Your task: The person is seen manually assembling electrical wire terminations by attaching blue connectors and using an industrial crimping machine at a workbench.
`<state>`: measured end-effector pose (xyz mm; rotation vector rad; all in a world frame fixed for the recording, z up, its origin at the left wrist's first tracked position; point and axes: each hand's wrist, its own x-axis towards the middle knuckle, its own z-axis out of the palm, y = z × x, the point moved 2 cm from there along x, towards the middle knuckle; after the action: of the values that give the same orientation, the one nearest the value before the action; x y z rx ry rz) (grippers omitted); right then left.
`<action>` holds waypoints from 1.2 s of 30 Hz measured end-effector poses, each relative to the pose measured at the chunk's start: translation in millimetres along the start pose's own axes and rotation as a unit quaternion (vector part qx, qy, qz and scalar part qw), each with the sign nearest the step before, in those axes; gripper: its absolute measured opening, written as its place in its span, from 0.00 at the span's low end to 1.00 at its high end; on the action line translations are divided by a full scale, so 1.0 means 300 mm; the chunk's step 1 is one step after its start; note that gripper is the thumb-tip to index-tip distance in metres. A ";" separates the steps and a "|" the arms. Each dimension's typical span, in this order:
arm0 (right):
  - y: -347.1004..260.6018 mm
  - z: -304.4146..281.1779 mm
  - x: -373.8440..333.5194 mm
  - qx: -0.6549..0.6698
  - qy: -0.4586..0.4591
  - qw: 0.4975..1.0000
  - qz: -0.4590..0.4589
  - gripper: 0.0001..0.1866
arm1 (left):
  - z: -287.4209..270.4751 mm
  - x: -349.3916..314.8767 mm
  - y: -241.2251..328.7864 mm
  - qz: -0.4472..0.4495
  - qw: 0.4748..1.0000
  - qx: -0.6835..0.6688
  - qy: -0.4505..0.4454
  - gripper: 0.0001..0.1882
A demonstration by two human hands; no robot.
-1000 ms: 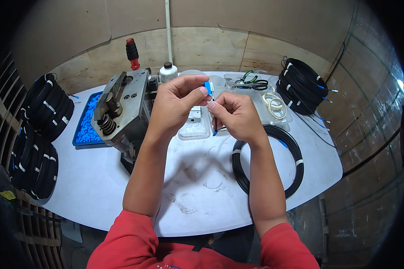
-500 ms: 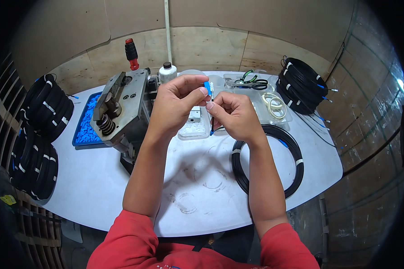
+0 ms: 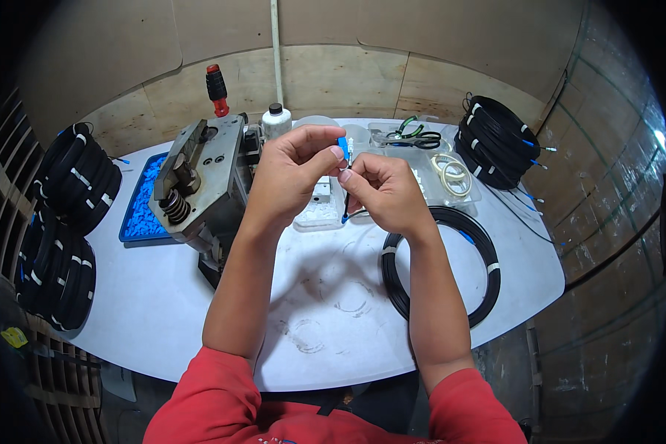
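Above the white table, my left hand (image 3: 287,169) is closed, with thumb and forefinger pinching a small blue connector housing (image 3: 342,143). Close beside it, my right hand (image 3: 389,191) is closed around a thin black cable (image 3: 347,201) just below a slim white connector (image 3: 351,146). The blue and white parts stand upright side by side; whether they touch, I cannot tell. Below my right fingers the cable hangs down and shows a bit of blue. A coil of black cable (image 3: 493,280) lies on the table under my right forearm.
At left stand a metal press (image 3: 222,159) and a blue tray (image 3: 149,238) of small blue parts. Behind are a white bottle (image 3: 277,122), scissors (image 3: 422,140), green-handled pliers (image 3: 407,126) and tape rolls (image 3: 451,176). Stacked black coils (image 3: 496,144) flank both sides.
The cable's hanging lower part has swung slightly left and up. Both hands keep nearly the same place and grip.
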<state>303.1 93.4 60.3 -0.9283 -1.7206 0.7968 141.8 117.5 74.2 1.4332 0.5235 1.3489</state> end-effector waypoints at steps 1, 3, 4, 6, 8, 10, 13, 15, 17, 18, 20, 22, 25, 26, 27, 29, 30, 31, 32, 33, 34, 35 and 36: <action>0.000 0.000 0.000 -0.010 -0.003 1.000 0.002 0.14 | 0.000 -0.001 0.000 0.000 1.000 0.000 0.000 0.12; 0.003 0.004 0.001 0.006 -0.009 1.000 0.006 0.14 | -0.002 -0.002 0.000 -0.004 1.000 0.004 0.001 0.12; 0.003 0.004 0.001 0.020 -0.013 1.000 0.009 0.14 | 0.000 -0.001 0.001 -0.004 1.000 0.004 0.001 0.12; -0.004 0.005 -0.002 0.037 -0.013 0.999 0.013 0.14 | 0.003 0.000 0.001 -0.005 1.000 -0.002 -0.002 0.12; -0.008 0.006 -0.003 0.057 -0.013 0.998 0.016 0.14 | 0.003 0.000 0.003 -0.005 1.000 0.000 -0.002 0.12; -0.008 0.002 -0.002 0.043 -0.023 0.999 0.022 0.14 | 0.002 -0.001 0.005 -0.005 1.000 0.002 -0.001 0.12; -0.014 0.002 -0.002 0.037 -0.022 0.999 0.022 0.14 | -0.001 -0.003 0.004 -0.003 1.000 -0.001 0.000 0.12; -0.014 0.002 -0.003 0.033 -0.021 0.999 0.021 0.14 | -0.002 -0.003 0.003 -0.003 1.000 -0.004 -0.003 0.12; -0.012 -0.001 -0.004 0.029 -0.018 0.999 0.021 0.14 | 0.001 -0.002 0.002 -0.006 1.000 -0.004 -0.003 0.12; -0.010 -0.003 -0.004 0.029 -0.017 0.999 0.025 0.14 | 0.002 -0.002 0.001 -0.010 1.000 -0.003 -0.002 0.12; -0.011 -0.002 -0.004 0.030 -0.016 0.999 0.028 0.14 | 0.001 -0.003 0.003 -0.009 1.000 -0.005 -0.005 0.12; -0.014 -0.002 -0.004 0.035 -0.018 0.999 0.029 0.14 | 0.000 -0.003 0.004 -0.008 1.000 -0.007 -0.007 0.12; -0.015 -0.003 -0.006 0.028 -0.015 0.999 0.027 0.14 | 0.000 -0.002 0.001 -0.008 1.000 -0.003 -0.008 0.12; -0.014 -0.003 -0.006 0.028 -0.015 0.999 0.027 0.14 | 0.000 -0.002 0.000 -0.008 1.000 -0.001 -0.007 0.12; -0.013 -0.004 -0.005 0.026 -0.014 0.999 0.022 0.14 | 0.000 -0.001 0.000 -0.008 1.000 0.001 -0.007 0.12; -0.015 -0.003 -0.006 0.025 -0.015 0.999 0.018 0.14 | 0.001 -0.003 0.004 -0.008 1.000 0.000 -0.008 0.12; -0.017 -0.002 -0.006 0.027 -0.014 0.999 0.018 0.14 | 0.002 -0.003 0.006 -0.008 1.000 -0.001 -0.009 0.12; -0.019 -0.002 -0.006 0.030 -0.013 0.999 0.019 0.14 | 0.002 -0.004 0.007 -0.008 1.000 -0.001 -0.009 0.12; -0.019 -0.002 -0.006 0.030 -0.013 0.999 0.019 0.14 | 0.002 -0.004 0.007 -0.011 1.000 -0.004 -0.009 0.12; -0.020 -0.002 -0.006 0.028 -0.012 0.999 0.018 0.14 | 0.002 -0.004 0.007 -0.013 1.000 -0.007 -0.008 0.12; -0.020 -0.002 -0.006 0.026 -0.012 0.999 0.018 0.14 | 0.002 -0.004 0.006 -0.013 1.000 -0.007 -0.008 0.12; -0.018 -0.002 -0.006 0.026 -0.012 0.999 0.018 0.14 | 0.001 -0.004 0.005 -0.012 1.000 -0.003 -0.007 0.12; -0.016 -0.002 -0.006 0.026 -0.012 0.999 0.019 0.14 | 0.000 -0.003 0.004 -0.011 1.000 0.002 -0.007 0.12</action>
<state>303.1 89.7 63.6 -0.9211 -1.6985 0.8768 141.1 116.3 74.9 1.4343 0.5319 1.3199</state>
